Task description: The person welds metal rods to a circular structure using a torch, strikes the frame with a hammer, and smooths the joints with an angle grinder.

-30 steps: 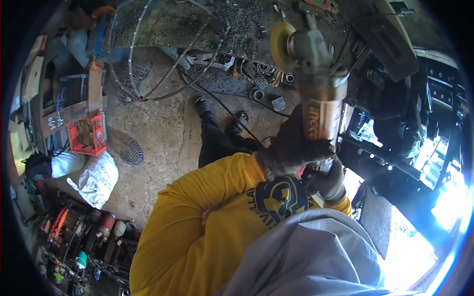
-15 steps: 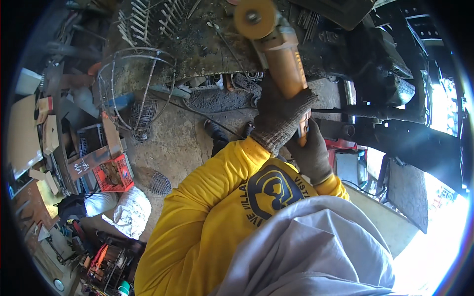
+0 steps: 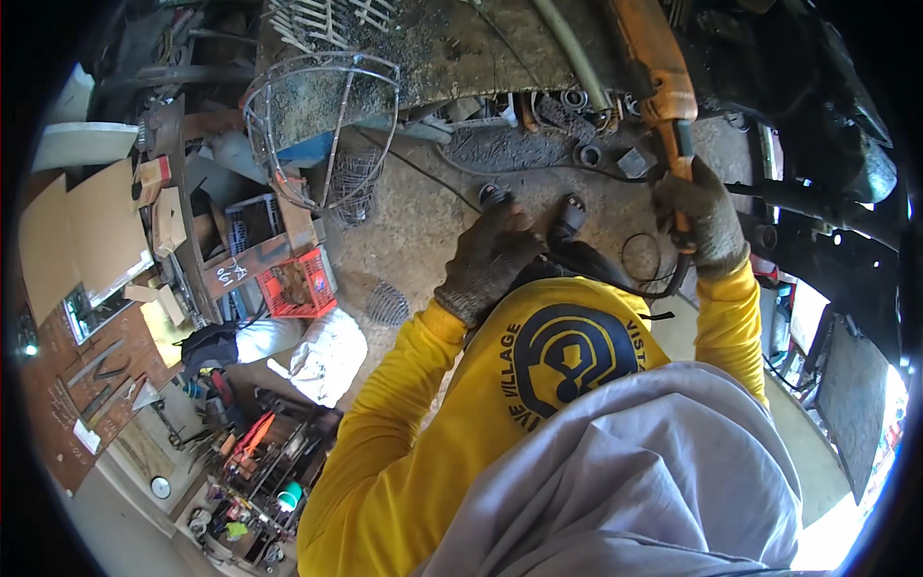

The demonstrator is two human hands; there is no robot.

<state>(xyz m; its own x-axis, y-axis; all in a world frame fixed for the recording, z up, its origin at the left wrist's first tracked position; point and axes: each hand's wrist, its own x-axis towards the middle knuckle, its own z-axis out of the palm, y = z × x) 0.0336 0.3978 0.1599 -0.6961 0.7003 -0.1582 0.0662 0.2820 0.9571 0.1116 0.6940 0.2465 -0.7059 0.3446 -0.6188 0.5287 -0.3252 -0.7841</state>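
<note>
An orange angle grinder (image 3: 661, 82) points away from me over the workbench (image 3: 447, 58), its head cut off by the upper edge of the view. My right hand (image 3: 707, 210), in a dark knitted glove, is wrapped round the rear of its handle. From that end a black power cord (image 3: 685, 271) bends down and across my front. My left hand (image 3: 488, 264), gloved alike, hovers in front of my body with loosely bent fingers and nothing in them. It is apart from the grinder.
A round wire frame (image 3: 336, 135) overhangs the bench's near edge at left, with metal pieces with prongs (image 3: 312, 24) behind it. A metal tube (image 3: 574, 53) lies on the bench. At left are a red crate (image 3: 296, 286), a white sack (image 3: 332, 361) and cardboard (image 3: 101, 221).
My left hand has let go of the grinder and come back toward my body. With the right hand still on it, the grinder has shifted right and farther out, its disc leaving the view.
</note>
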